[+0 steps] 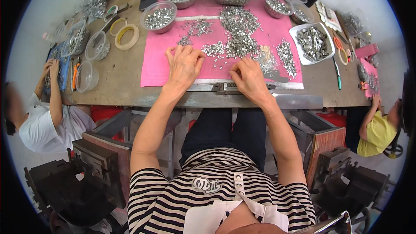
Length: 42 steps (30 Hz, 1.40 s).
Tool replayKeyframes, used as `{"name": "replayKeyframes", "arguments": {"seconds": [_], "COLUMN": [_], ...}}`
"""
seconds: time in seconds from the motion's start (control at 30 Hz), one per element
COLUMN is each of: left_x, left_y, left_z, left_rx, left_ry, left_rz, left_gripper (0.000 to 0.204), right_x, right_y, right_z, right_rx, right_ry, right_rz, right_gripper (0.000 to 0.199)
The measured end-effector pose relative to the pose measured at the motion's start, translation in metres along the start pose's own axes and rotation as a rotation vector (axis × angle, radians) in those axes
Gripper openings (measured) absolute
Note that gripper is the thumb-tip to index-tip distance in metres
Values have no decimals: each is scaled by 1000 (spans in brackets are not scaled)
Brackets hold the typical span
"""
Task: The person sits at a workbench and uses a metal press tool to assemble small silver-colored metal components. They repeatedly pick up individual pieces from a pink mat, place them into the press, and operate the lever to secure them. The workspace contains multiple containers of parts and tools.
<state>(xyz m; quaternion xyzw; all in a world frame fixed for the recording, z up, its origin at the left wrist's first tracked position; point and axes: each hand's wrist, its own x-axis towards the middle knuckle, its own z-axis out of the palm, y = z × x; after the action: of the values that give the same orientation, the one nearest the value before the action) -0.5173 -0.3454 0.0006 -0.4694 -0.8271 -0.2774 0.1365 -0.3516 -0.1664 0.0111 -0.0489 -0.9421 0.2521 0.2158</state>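
Note:
My left hand point(185, 66) rests palm down on the pink mat point(156, 54), thumb apart from the fingers. Its fingertips are beside a small pile of metal pieces point(185, 40). My right hand point(250, 78) is closed in a pinch above a narrow metal fixture point(227, 88) at the mat's near edge; whatever the fingers hold is hidden. Between and beyond the hands lie loose silvery metal pieces point(241, 45). Thin pin-like pieces point(267, 63) are heaped just right of my right hand, and another strip of small metal parts point(286, 58) lies farther right.
Plastic tubs of metal parts point(159, 17) line the back, and a white dish point(293, 32) stands at right. Tape rolls point(127, 37) and an empty-looking clear cup point(87, 77) are at left. Scissors point(340, 50) lie at right. Two co-workers sit at the sides.

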Motion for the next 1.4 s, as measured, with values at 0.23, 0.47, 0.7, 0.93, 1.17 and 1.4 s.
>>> {"name": "replayKeyframes", "arguments": {"seconds": [0.23,0.47,0.7,0.93,1.17,1.4], "left_x": [-26,-41,-40,-34,-14,-13], "left_y": [58,68,74,60,41,21], "left_z": [-13,5,4,-3,5,2], "left_rx": [-296,-372,-288,-302,-219,-87], "left_ry": [-26,-28,1,64,14,30], "left_rz": [138,115,124,0,-104,-118], "left_gripper": [11,13,12,9,8,9], "right_x": [-30,-33,-22,24,28,32], "right_y": [-8,-10,-3,13,12,17], "right_z": [-16,-10,-13,16,21,19], "right_rx": [183,1,50,-142,-176,-168], "right_ry": [5,41,55,72,44,11], "right_rz": [-50,-199,-204,-162,-168,-172], "right_gripper": [13,15,11,9,9,8]}}
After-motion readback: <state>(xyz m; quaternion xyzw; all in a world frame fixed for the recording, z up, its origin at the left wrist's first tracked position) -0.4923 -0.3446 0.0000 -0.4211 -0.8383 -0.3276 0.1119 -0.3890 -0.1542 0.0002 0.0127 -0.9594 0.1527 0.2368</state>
